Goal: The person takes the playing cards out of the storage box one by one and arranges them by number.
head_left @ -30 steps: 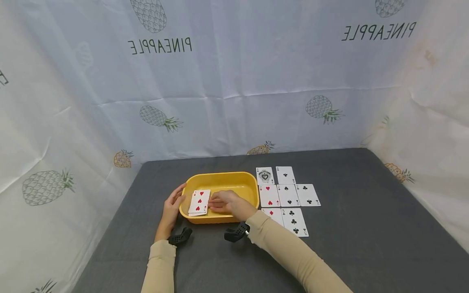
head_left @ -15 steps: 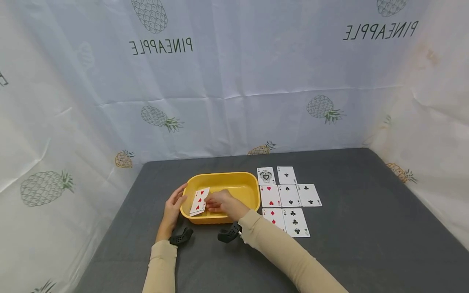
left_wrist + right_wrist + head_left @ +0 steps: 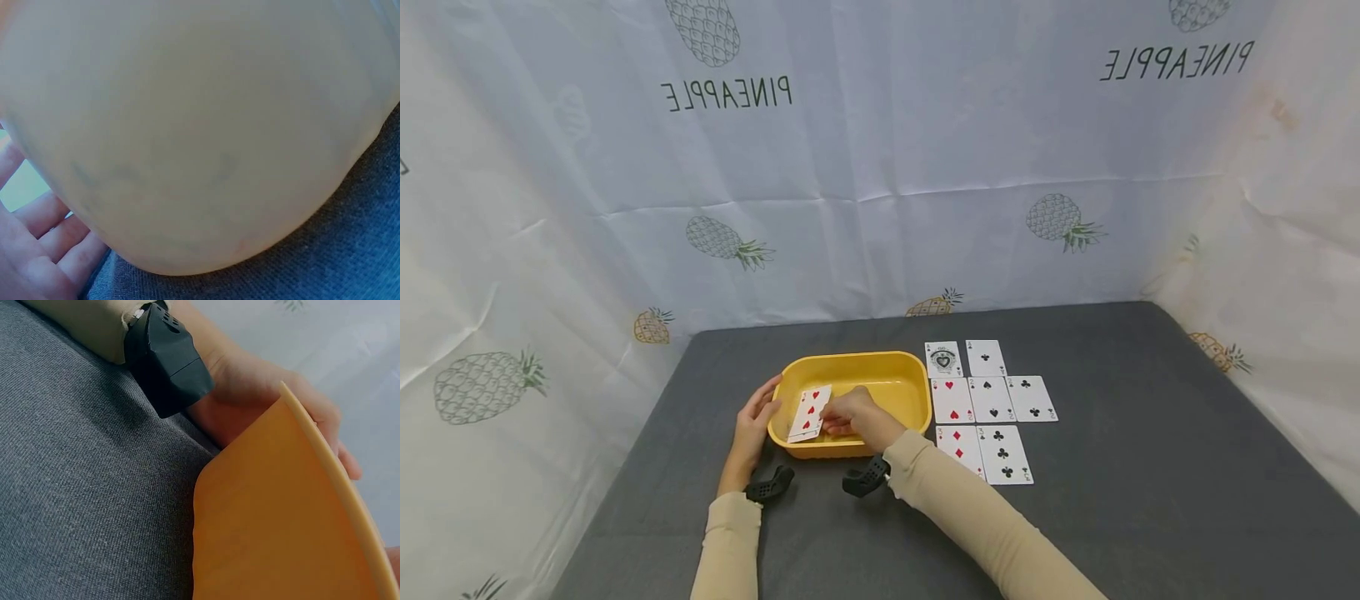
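In the head view, a yellow tray (image 3: 880,357) stands on the dark table. Its left end is held by my left hand (image 3: 752,429), with the fingers and thumb at the rim. A small stack of playing cards lies inside at the left, the three of hearts (image 3: 809,411) on top. My right hand (image 3: 857,414) reaches into the tray and pinches that card at its right edge; the fingertips are partly hidden. The right wrist view shows the tray's orange-looking outer wall (image 3: 269,512) in front of the right hand (image 3: 262,394). A blurred pale surface fills most of the left wrist view.
Face-up cards lie in rows right of the tray: two aces, such as the ace of clubs (image 3: 985,358), three twos, such as the two of clubs (image 3: 1032,398), and two threes, such as the three of clubs (image 3: 1003,454). A pineapple-print curtain (image 3: 865,167) hangs behind the table.
My right hand has moved slightly left, from beside the card stack onto the three of hearts' right edge. That card has turned and tilted a little. The left hand has stayed at the tray.
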The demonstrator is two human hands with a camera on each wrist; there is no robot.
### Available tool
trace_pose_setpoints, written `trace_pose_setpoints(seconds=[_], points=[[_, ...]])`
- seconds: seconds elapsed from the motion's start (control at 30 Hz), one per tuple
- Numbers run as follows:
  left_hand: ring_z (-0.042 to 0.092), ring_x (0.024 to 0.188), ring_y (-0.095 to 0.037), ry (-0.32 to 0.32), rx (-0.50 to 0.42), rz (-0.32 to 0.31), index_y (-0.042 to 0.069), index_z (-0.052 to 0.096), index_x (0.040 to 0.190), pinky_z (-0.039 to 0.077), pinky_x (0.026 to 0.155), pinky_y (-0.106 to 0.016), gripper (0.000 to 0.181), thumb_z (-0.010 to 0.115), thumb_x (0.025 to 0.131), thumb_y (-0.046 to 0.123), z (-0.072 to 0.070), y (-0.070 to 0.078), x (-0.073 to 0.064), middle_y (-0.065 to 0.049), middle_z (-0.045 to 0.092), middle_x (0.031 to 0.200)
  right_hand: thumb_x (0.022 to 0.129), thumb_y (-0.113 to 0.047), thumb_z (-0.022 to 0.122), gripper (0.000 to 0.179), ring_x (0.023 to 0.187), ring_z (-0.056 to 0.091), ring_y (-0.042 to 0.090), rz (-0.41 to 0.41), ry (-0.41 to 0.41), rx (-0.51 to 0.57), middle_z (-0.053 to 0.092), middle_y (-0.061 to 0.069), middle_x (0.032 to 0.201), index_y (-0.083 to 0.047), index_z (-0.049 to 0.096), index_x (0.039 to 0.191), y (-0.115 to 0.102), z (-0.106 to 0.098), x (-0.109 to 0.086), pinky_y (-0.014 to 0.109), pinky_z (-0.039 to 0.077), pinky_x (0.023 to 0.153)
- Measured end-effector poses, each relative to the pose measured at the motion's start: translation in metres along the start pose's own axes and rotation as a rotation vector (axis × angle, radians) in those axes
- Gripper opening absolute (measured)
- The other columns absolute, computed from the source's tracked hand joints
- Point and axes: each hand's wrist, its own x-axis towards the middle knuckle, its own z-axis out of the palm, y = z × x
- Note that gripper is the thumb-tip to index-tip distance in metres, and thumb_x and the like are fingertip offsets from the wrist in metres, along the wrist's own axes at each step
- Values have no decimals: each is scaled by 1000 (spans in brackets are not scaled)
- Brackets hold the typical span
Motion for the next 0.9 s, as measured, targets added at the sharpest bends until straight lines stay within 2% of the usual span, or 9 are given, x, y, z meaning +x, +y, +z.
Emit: trace_pose_setpoints(seconds=[0.2,0.37,0.53,0.7,0.9], points=[[49,108,13,1,-12,-1,15,45,143,41,87,-2,44,49,99,15,1,-1,0,-11,45,150,80,-2,73,20,44,58,11,7,20,-15,64,7,63,6,67,98,-1,-4,0,21,52,49],[49,107,13,0,-3,-10,16,45,144,41,86,-2,44,49,99,16,2,1,0,-11,45,150,80,-1,72,18,42,58,12,-4,22,-53,65,9,63,8,69,96,-2,-9,1,20,50,45],[49,109,13,-4,7,-7,16,44,144,41,87,-2,44,48,100,18,1,2,0,-9,44,151,82,-5,73,21,44,60,12,19,11,-64,70,12,71,7,70,99,-4,-15,1,19,51,48],[49,108,14,1,11,-3,17,44,144,40,87,-2,44,47,100,18,0,0,1,-9,45,149,82,-7,73,19,45,61,11,47,-34,-36,67,10,65,6,72,96,-6,-20,-1,19,51,50],[47,107,16,4,17,2,15,43,145,39,87,-1,45,47,100,16,0,-2,2,-9,43,150,84,-10,71,16,53,64,11,24,-124,-10,66,6,65,2,73,95,-2,-27,-3,20,54,55]])
